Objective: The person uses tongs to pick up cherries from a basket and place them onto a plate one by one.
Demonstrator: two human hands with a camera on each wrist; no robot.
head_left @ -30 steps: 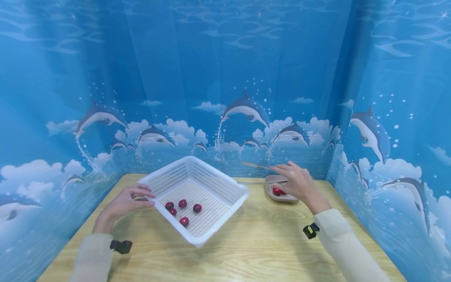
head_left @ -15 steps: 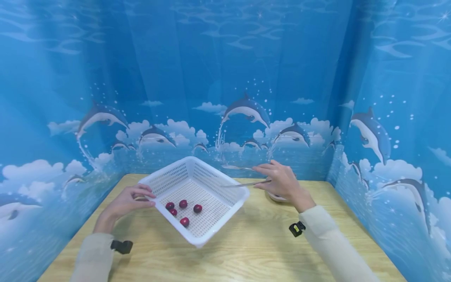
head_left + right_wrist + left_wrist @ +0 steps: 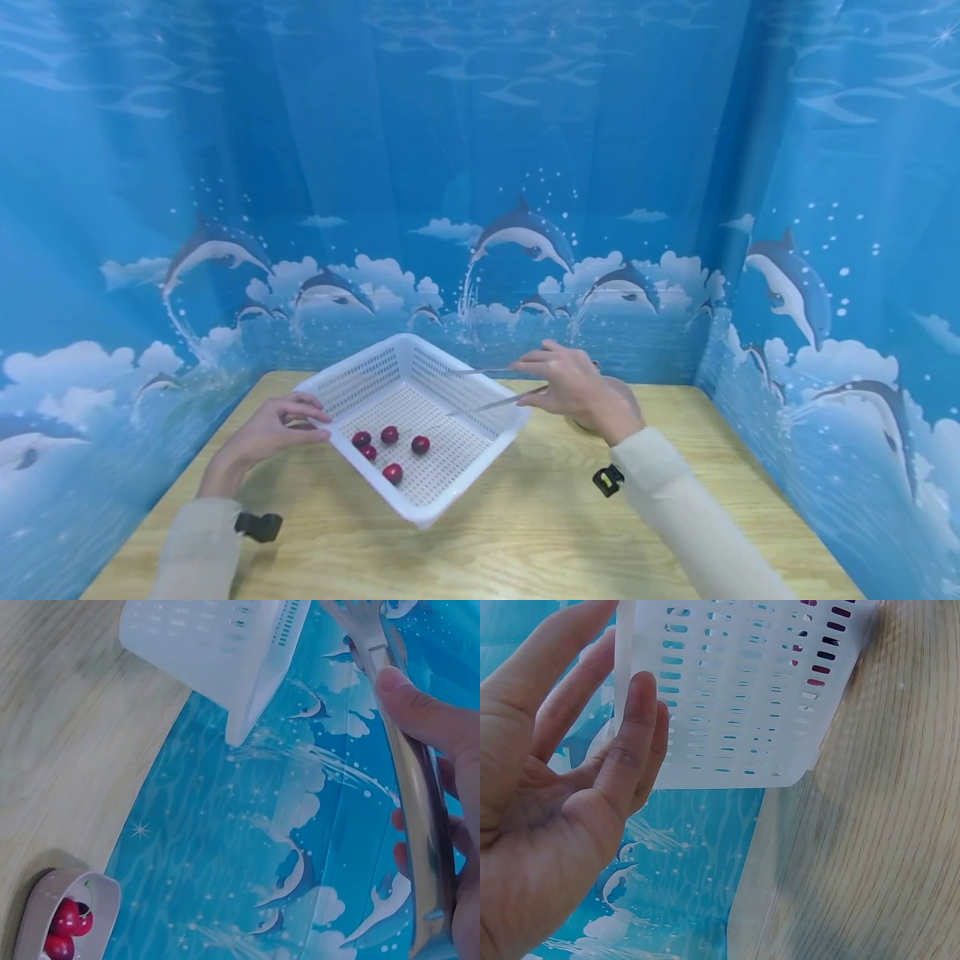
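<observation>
Over the tabletop (image 3: 525,550), the basket (image 3: 457,450) sat tilted, left rim pinched in the left hand's (image 3: 272,427) fingers! Opposite, the right hand (image 3: 573,387) reached forward, fingers clamped round metal tongs (image 3: 416,787), tips apart over the basket; five cherries (image 3: 389,434) lay inside.

Tilted near the table's (image 3: 525,533) far left corner, a white basket (image 3: 450,458) holds five red cherries (image 3: 421,444); spread metal tongs (image 3: 415,784) reach over its rim.

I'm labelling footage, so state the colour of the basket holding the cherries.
White; the basket shows best from the head.
</observation>
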